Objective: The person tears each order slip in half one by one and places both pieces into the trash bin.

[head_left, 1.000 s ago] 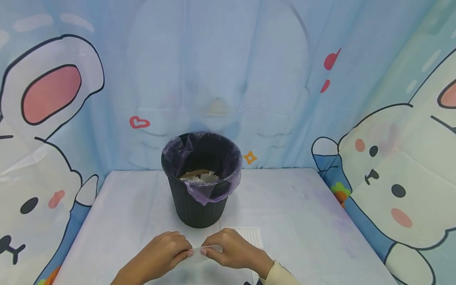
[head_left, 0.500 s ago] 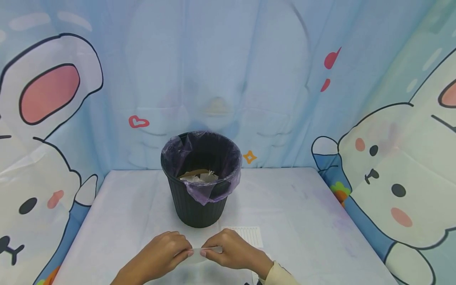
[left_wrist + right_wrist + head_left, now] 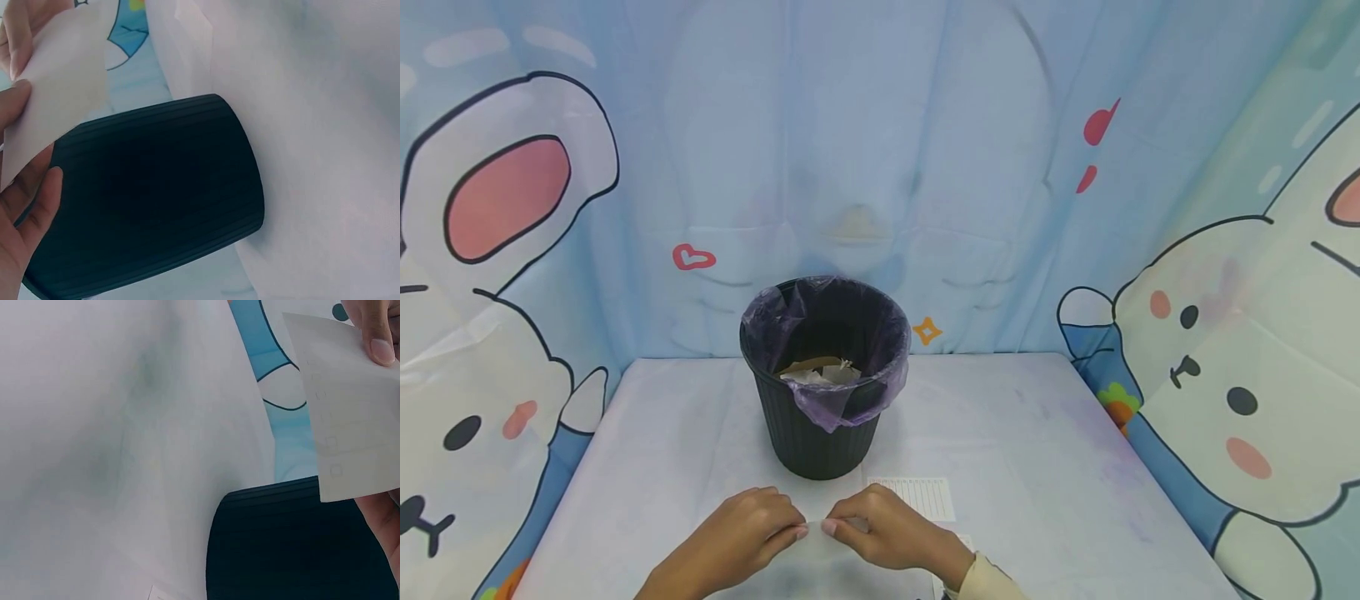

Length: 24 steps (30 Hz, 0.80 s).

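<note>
A small sheet of pale paper [image 3: 817, 545] is stretched between two hands near the front of the table. My left hand [image 3: 747, 528] pinches its left side, and my right hand [image 3: 886, 528] pinches its right side. In the left wrist view the sheet [image 3: 65, 69] looks plain and slightly bent, with the left hand [image 3: 28, 212] at its lower edge. Faint marks and small squares show on the paper [image 3: 347, 425] in the right wrist view, where the left thumb presses its upper part. The right hand [image 3: 382, 528] is partly hidden behind the sheet there.
A black bin [image 3: 823, 446] with a purple liner [image 3: 891, 387] stands just beyond the hands. Scraps of paper [image 3: 829, 373] lie inside it. A ruled sheet [image 3: 925, 497] lies on the white tablecloth [image 3: 1037, 467] behind the right hand. A blue cartoon curtain [image 3: 850, 150] encloses the table.
Both hands stay almost in the same place, still holding the paper. Its top edge between the fingers has shifted slightly, and the right hand sits a touch lower.
</note>
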### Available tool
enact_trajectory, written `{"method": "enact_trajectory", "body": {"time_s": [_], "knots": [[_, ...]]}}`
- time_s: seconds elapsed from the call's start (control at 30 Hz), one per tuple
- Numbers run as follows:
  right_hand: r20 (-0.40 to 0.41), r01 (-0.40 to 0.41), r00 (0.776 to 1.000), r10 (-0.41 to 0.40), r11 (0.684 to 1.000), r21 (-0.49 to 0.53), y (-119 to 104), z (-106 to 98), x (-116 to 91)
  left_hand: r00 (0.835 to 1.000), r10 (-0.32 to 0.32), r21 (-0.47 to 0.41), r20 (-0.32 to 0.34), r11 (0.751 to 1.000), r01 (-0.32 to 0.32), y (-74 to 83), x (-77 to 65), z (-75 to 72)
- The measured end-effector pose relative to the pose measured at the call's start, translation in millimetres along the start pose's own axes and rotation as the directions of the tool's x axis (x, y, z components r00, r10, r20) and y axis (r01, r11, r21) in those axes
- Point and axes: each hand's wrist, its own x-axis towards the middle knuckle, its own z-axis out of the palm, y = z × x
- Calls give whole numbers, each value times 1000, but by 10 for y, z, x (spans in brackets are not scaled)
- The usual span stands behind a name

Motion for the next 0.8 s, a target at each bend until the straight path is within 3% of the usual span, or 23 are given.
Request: {"method": "enact_trajectory", "body": {"time_s": [0.2,0.43,0.63,0.8], "knots": [[-23,-28,999,31,993,118,-6,7,1,994,66,36,-90,997,-63,4,8,2],[-60,-44,996,59,973,227,-33,21,18,962,168,106,-214,983,-148,0,18,15],[-104,-16,994,44,968,251,-56,36,34,948,184,125,-261,980,-156,9,24,15],[-121,-41,989,81,951,307,-78,38,32,937,193,121,-290,979,-164,14,23,14]]}}
